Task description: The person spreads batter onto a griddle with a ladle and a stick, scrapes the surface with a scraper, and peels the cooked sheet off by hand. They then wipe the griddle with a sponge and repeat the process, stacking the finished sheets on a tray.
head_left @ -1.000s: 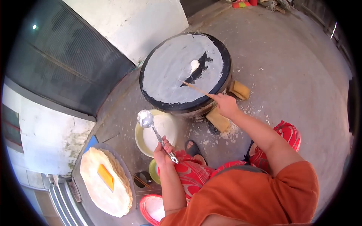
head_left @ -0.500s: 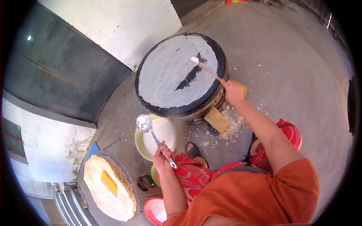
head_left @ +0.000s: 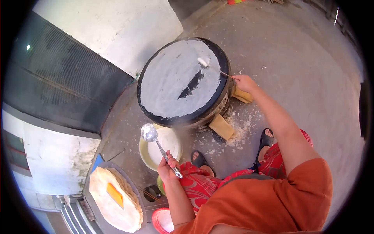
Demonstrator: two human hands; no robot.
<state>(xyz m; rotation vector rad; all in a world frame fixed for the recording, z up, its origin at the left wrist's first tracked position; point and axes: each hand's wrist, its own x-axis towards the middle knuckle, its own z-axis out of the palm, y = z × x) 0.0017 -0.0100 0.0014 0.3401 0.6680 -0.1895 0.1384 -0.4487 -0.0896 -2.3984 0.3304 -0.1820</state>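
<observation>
My left hand (head_left: 168, 171) grips the handle of a metal ladle (head_left: 149, 133), whose batter-smeared bowl is held above the edge of a tub of white batter (head_left: 167, 142). In my right hand (head_left: 244, 83) is the thin stick of a batter spreader (head_left: 203, 62). Its white-coated head rests on or just over a large round griddle (head_left: 223, 54). A thin layer of pale batter (head_left: 163, 85) covers most of the black surface. Below the spreader head, a dark uncovered strip (head_left: 191, 85) runs diagonally.
At lower left, a stack of large thin pancakes (head_left: 109, 212) carries an orange flat scraper (head_left: 115, 196). Yellowish blocks (head_left: 222, 127) and pale crumbs (head_left: 243, 126) lie beside the griddle's base. A red-rimmed bowl (head_left: 163, 220) stands by my leg. A white wall (head_left: 117, 31) rises behind.
My right hand has moved slightly, and the spreader head has turned near the strip's upper end. Batter now covers part of that end. The left hand still holds the ladle in nearly the same place.
</observation>
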